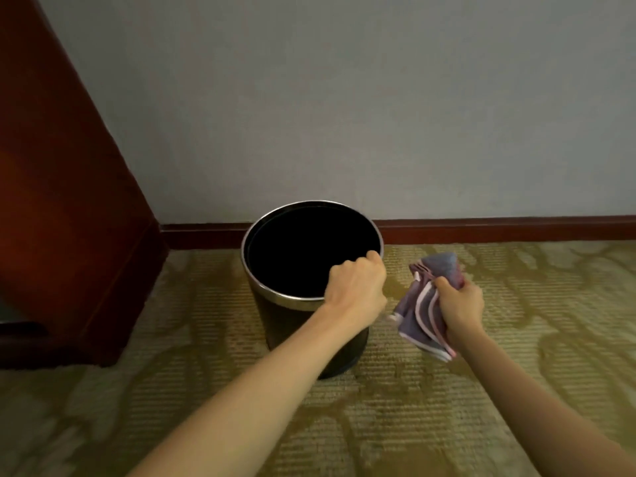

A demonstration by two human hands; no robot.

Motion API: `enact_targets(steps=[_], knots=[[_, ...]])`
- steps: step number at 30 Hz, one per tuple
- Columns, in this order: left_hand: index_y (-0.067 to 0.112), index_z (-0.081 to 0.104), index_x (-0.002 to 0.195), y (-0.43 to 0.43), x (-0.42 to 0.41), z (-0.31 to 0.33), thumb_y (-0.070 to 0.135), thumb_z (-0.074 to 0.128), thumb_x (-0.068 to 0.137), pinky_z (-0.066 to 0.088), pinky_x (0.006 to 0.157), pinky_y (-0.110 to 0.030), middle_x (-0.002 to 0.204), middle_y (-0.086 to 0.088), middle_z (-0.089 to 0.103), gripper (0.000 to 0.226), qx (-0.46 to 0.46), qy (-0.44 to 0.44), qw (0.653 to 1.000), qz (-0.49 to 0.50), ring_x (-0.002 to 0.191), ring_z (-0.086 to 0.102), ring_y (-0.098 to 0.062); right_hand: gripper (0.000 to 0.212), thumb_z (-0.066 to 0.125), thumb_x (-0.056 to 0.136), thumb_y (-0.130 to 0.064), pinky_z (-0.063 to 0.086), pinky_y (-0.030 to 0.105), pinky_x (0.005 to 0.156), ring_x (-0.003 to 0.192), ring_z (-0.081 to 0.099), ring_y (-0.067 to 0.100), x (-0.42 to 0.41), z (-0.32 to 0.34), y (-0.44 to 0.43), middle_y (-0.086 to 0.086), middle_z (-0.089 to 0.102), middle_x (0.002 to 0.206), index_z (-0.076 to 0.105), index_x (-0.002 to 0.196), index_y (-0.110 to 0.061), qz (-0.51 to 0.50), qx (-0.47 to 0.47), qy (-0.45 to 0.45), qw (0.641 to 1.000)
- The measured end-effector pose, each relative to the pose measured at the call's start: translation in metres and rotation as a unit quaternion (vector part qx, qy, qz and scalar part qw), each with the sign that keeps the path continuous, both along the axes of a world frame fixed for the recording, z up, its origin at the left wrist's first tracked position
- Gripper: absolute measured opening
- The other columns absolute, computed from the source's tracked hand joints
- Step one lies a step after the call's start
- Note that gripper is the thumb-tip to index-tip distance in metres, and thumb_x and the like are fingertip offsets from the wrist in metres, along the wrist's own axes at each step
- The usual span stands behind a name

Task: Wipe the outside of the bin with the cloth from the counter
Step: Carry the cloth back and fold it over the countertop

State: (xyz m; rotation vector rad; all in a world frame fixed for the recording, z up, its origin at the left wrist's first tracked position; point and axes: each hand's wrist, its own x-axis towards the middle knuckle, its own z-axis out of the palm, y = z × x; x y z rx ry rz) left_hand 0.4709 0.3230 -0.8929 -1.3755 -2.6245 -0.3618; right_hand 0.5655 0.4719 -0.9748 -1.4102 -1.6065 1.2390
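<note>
A round dark bin [275,325] with a shiny metal rim stands upright on the carpet near the wall. My left hand [356,287] grips its rim on the right side, fingers curled over the edge. My right hand [459,306] is closed around a bunched purple cloth [421,311] with pale pink edging, held in the air just right of the bin and not touching it. The bin's inside looks black.
Dark red wooden furniture [69,218] stands to the left of the bin. A grey wall [344,98] with a dark red skirting board [499,228] runs behind. Patterned beige carpet [378,425] covers the floor.
</note>
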Motion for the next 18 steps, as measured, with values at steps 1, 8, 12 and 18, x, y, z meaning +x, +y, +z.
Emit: enact_targets(steps=[1,8,12,18], knots=[[0.009,0.049,0.103,0.006,0.007,-0.003,0.022,0.065,0.079,0.038,0.06,-0.035,0.096,-0.015,0.067,0.031,-0.001,-0.011,1.0,0.001,0.087,0.066,-0.036,0.02,0.061,0.081,-0.021,0.047,0.035,0.073,0.083,0.063,0.029,0.004,0.004,0.003,0.017,0.068,0.092,0.065,0.094,-0.007,-0.009,0.001,0.003,1.0],[0.015,0.055,0.094,-0.008,-0.004,-0.001,0.027,0.054,0.089,0.051,0.07,-0.038,0.095,-0.004,0.061,0.013,0.133,-0.155,0.979,0.01,0.087,0.06,-0.023,0.027,0.06,0.078,-0.021,0.051,0.04,0.077,0.084,0.064,0.029,0.012,0.021,0.007,0.018,0.069,0.094,0.066,0.099,-0.005,-0.018,-0.003,0.037,0.999],[0.015,0.06,0.093,-0.028,-0.017,0.009,0.02,0.052,0.091,0.05,0.079,-0.033,0.098,-0.001,0.06,0.01,0.201,-0.261,0.944,0.007,0.089,0.058,-0.016,0.02,0.06,0.077,-0.02,0.048,0.029,0.064,0.065,0.061,0.015,0.001,0.037,-0.007,0.006,0.069,0.078,0.067,0.092,-0.008,0.011,-0.021,0.109,0.994],[0.019,0.063,0.102,-0.064,-0.053,0.017,0.023,0.049,0.094,0.036,0.065,-0.011,0.101,0.005,0.06,0.017,0.248,-0.336,0.908,0.04,0.083,0.051,0.002,0.009,0.06,0.069,-0.024,0.047,0.027,0.056,0.055,0.058,0.004,-0.022,0.09,-0.028,-0.007,0.064,0.061,0.061,0.073,-0.016,0.112,0.035,0.174,0.978]])
